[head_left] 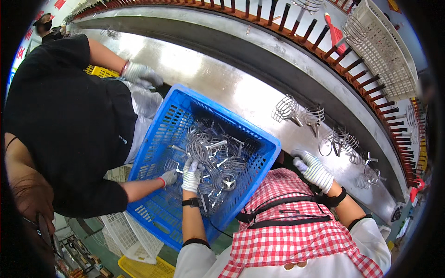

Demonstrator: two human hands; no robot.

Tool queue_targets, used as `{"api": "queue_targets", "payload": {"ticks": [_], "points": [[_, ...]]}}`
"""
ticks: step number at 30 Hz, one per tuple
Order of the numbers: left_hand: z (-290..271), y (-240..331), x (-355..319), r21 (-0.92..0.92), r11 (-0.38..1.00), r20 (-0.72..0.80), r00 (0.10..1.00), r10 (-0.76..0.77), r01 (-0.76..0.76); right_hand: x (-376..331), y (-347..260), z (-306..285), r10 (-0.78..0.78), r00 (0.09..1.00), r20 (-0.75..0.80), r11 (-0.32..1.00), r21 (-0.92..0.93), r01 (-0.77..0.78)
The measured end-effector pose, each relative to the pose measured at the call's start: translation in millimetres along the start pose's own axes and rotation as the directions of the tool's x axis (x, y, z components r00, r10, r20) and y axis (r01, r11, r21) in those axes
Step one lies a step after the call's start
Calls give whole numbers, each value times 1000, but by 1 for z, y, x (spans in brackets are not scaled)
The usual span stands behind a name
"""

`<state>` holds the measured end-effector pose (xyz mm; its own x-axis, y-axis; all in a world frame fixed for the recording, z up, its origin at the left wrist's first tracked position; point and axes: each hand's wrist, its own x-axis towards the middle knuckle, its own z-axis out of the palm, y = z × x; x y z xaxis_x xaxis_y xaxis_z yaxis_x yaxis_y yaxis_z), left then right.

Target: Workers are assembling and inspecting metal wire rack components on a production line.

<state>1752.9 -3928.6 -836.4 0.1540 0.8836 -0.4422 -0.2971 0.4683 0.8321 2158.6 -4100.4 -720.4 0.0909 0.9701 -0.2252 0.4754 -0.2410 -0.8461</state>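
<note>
A blue plastic crate (157, 139) holds a tangle of metal wire coil parts (218, 157) with short stems. My left hand (191, 175), in a white knit glove with a black wrist strap, reaches into the pile, its fingers curled on one wire coil part. A co-worker's gloved hand (168, 178) is in the crate right beside it. My right hand (314, 170), also gloved, rests flat with fingers apart on the steel counter (208, 74) to the right of the crate and holds nothing. Nearest to it are loose wire coil parts (340, 141).
A co-worker in black (69, 120) stands at the left, the other gloved hand (141, 74) at the counter. More wire parts (296, 111) lie on the counter. A curved rack of dark pegs (366, 83) rims it. A white basket (389, 51) sits at top right, and white and yellow crates (134, 245) below.
</note>
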Motion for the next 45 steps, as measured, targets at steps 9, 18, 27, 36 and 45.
{"api": "queue_targets", "payload": {"ticks": [9, 18, 27, 36, 45], "points": [[142, 49, -87, 494, 699, 509, 824, 250, -517, 0, -51, 7, -458, 885, -88, 875, -217, 432], [248, 6, -124, 211, 924, 541, 825, 162, -320, -58, 11, -15, -48, 985, -163, 982, 175, 76], [303, -15, -125, 213, 926, 518, 839, 164, -313, -117, 65, -61, -139, 986, -90, 113, 988, 106], [284, -23, -152, 339, 908, 523, 852, 37, -247, -140, 170, -203, 17, 525, -851, 273, 509, 817], [303, -27, -167, 415, 868, 410, 908, 87, -271, -135, 332, -397, 193, 6, -981, 923, 184, 337]]}}
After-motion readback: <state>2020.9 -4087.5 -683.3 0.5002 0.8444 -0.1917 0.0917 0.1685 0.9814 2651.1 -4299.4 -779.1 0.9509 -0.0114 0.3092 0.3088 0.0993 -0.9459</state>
